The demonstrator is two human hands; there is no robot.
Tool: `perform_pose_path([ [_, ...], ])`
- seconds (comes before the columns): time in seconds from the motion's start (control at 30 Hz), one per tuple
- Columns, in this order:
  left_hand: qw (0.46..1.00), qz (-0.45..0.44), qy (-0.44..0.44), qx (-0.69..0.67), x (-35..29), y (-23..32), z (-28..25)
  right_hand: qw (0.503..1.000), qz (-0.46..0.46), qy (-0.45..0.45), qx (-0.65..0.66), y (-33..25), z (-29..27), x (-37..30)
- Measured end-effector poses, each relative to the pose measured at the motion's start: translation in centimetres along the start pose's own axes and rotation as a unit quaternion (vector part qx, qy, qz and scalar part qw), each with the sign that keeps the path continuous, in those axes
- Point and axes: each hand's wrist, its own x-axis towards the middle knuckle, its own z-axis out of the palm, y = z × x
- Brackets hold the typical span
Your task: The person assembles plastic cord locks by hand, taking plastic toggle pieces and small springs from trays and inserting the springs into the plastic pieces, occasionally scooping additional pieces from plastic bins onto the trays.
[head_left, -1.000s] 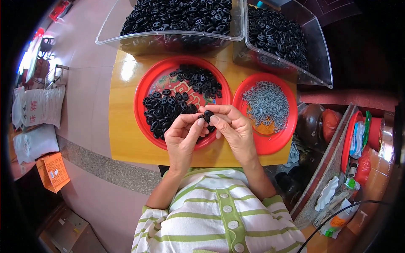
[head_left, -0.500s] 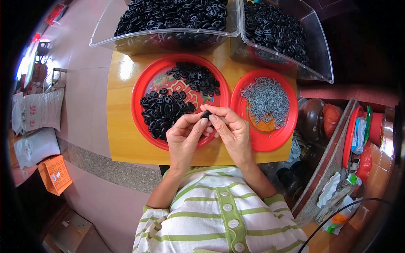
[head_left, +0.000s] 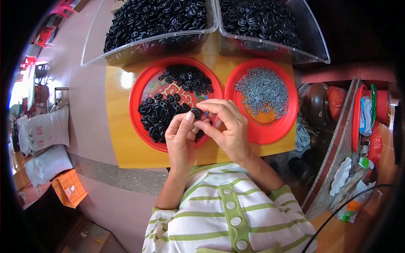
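A small black oval plastic piece point(head_left: 196, 113) is pinched between the thumb and fingers of my left hand point(head_left: 180, 134). Close against its right side is my right hand point(head_left: 228, 126), thumb and index finger spread apart; whether a fingertip touches the piece is hard to see. Both hands hover over the lower right of a round red tray point(head_left: 134, 110) with a patterned base. In that tray lie a heap of black two-holed oval pieces point(head_left: 157, 114) and a second heap of black pieces point(head_left: 187, 79) farther back. A red plate point(head_left: 292, 105) to the right holds thin grey screws point(head_left: 265, 89).
Two clear plastic bins point(head_left: 147, 40) point(head_left: 270, 47) full of black pieces stand along the far side of the yellow table point(head_left: 120, 147). White sacks point(head_left: 48, 128) and an orange box point(head_left: 69, 188) sit left on the floor. A low wall point(head_left: 331, 147) runs on the right.
My right thumb and index finger have parted from their pinch at the black piece, which stays in my left hand. The whole view has shifted slightly.
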Motion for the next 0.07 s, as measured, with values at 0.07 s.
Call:
perform_pose_path([
  [0.07,0.999,-0.014,-0.006,-0.033,-0.16,-0.18,-0.11,0.998,0.042,-0.039,-0.003,0.08,-0.36,-0.29],
])
